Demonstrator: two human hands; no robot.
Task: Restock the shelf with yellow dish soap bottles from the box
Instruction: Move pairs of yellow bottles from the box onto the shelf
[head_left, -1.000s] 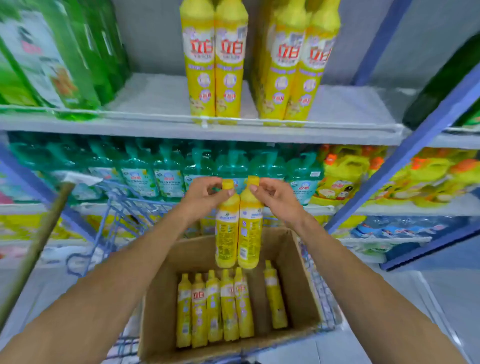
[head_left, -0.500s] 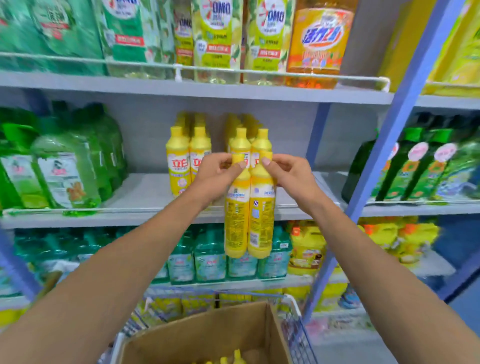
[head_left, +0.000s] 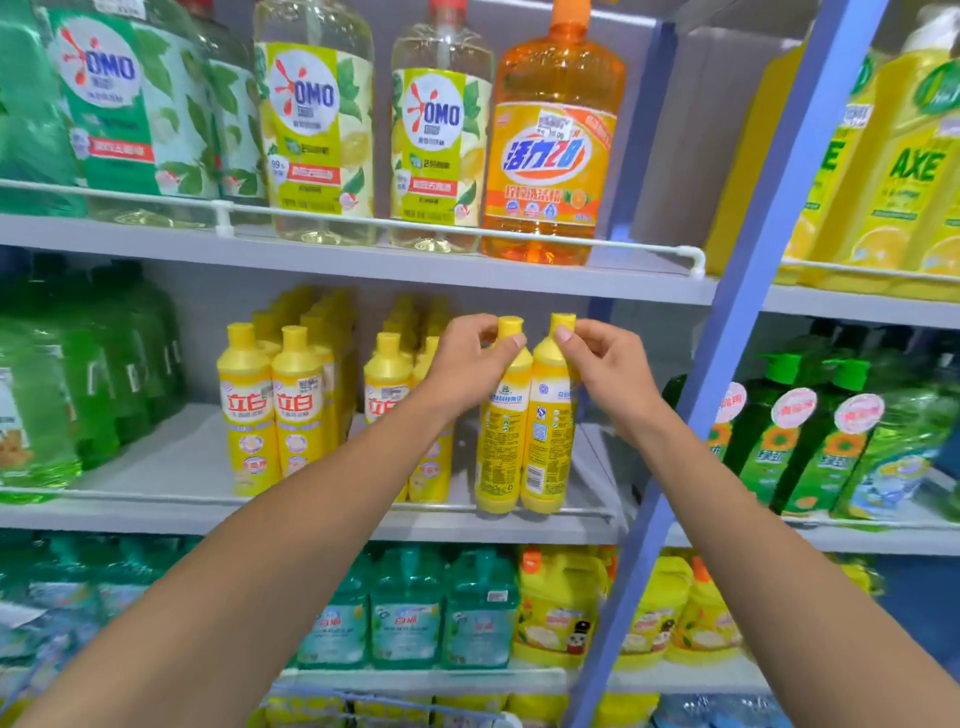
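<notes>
Presently, I note the fingers (head_left: 511, 343) of the left hand (head_left: 470, 366) pinched around the neck of the left-held bottle (head_left: 501, 421), just under its yellow cap. The fingers (head_left: 566, 335) of the right hand (head_left: 605, 371) are likewise closed on the neck of the right-held bottle (head_left: 548, 421). Both bottles hang upright, side by side and touching along their bodies, with their back labels toward me. Their bases sit at the front rail of the middle shelf (head_left: 171, 467), at its right end; I cannot tell whether they rest on the shelf board or are just above it.

To the left on the same shelf stand the stocked yellow bottles (head_left: 270, 410), in two groups running back in rows, red-lettered labels forward. The nearer group is partly hidden behind my left wrist. Green jugs (head_left: 78, 384) occupy the far left of that shelf.

The shelf above carries clear OMO bottles (head_left: 314, 130) and an orange bottle (head_left: 550, 140) behind a white rail. A blue upright post (head_left: 748, 332) divides this bay from the next, where green bottles (head_left: 810, 431) stand. Below, teal bottles (head_left: 405, 608) and yellow jugs (head_left: 561, 608) fill the lower shelf. The box is not visible in this view.
</notes>
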